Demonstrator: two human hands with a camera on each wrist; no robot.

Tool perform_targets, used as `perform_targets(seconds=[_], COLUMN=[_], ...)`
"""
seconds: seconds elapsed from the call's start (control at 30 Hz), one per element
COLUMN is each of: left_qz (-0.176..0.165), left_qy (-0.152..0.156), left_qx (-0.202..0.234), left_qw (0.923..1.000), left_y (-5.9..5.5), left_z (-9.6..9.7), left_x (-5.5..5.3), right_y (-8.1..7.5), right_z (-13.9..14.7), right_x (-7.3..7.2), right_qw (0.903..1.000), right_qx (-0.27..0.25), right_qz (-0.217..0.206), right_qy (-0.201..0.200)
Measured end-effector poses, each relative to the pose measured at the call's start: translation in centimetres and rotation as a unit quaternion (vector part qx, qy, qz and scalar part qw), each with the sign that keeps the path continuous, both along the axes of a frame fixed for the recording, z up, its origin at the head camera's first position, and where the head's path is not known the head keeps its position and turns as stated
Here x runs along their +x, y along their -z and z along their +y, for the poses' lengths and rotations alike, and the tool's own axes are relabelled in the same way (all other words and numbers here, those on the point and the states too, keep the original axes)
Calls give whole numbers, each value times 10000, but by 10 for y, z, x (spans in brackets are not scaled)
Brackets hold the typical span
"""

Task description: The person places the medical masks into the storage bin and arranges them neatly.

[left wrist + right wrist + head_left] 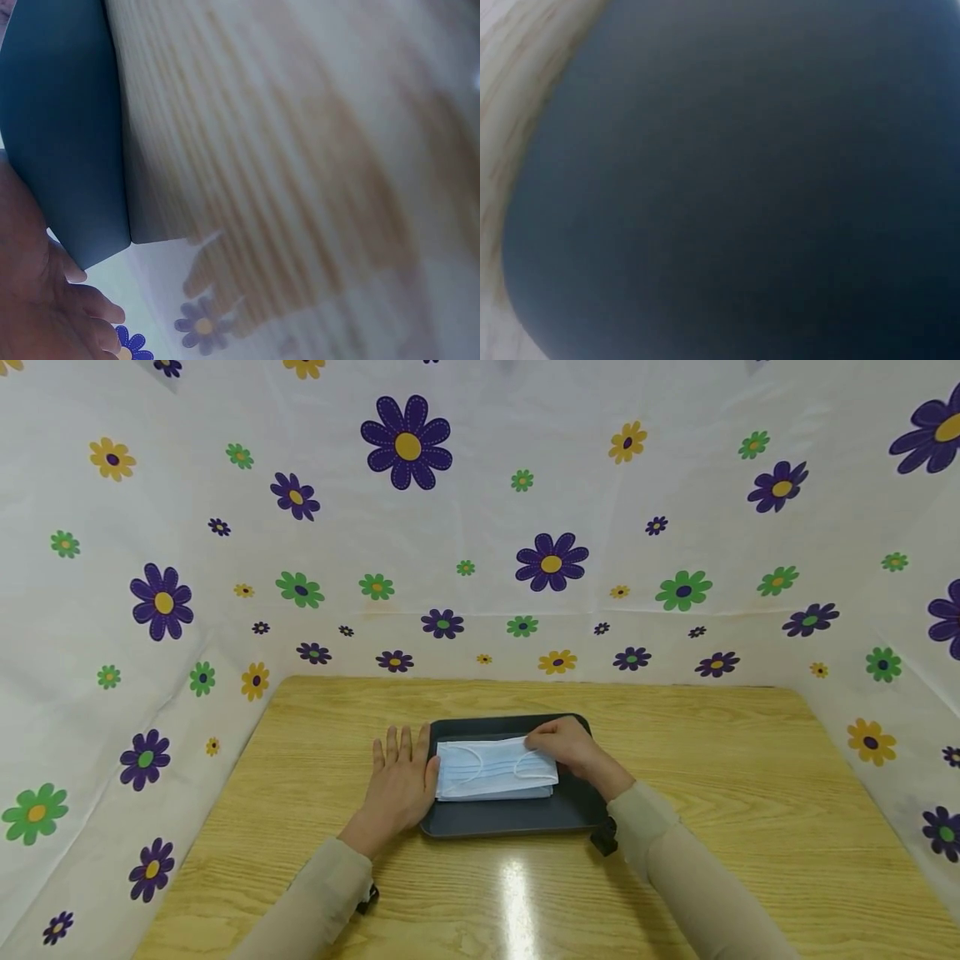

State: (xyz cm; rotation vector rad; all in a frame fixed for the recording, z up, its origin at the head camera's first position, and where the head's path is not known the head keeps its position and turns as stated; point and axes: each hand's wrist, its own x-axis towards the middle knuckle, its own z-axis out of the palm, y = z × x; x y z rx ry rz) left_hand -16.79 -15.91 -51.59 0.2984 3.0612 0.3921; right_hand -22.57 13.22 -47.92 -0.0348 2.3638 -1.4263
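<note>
Light blue pleated face masks (pixel 491 768) lie stacked in a dark rectangular tray (pixel 517 820), white ear loops showing on the top one. My right hand (pixel 573 750) reaches over the tray's right side and pinches the top mask near its upper right corner. Along the tray's left rim my left hand (pixel 400 785) lies with its fingers straight, the thumb at the masks' left edge. In the left wrist view, the left hand (pixel 52 292) is beside the tray's outer wall (pixel 64 135). The tray's dark surface (pixel 735 180) fills most of the right wrist view and the right hand is hidden there.
The tray stands on a glossy wood-grain table (pixel 300 877). A white flower-print sheet (pixel 480 510) encloses the table at the back and both sides. Dark wrist-camera parts (pixel 603 837) show under the right sleeve.
</note>
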Motion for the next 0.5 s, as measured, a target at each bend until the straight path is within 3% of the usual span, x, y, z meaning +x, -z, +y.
perform_targets(seconds=[0.27,0.5], left_qz=[132,120], left_qy=[-16,2], left_qx=[12,8], left_qw=[9999,9999], left_y=[-1,-2], left_z=[1,2], left_x=[1,2], right_y=[-1,-2], right_z=[-1,1], right_x=[2,2], right_qw=[9989,9996], right_qx=[-165,271], right_qz=[-440,-15], right_qy=[72,4])
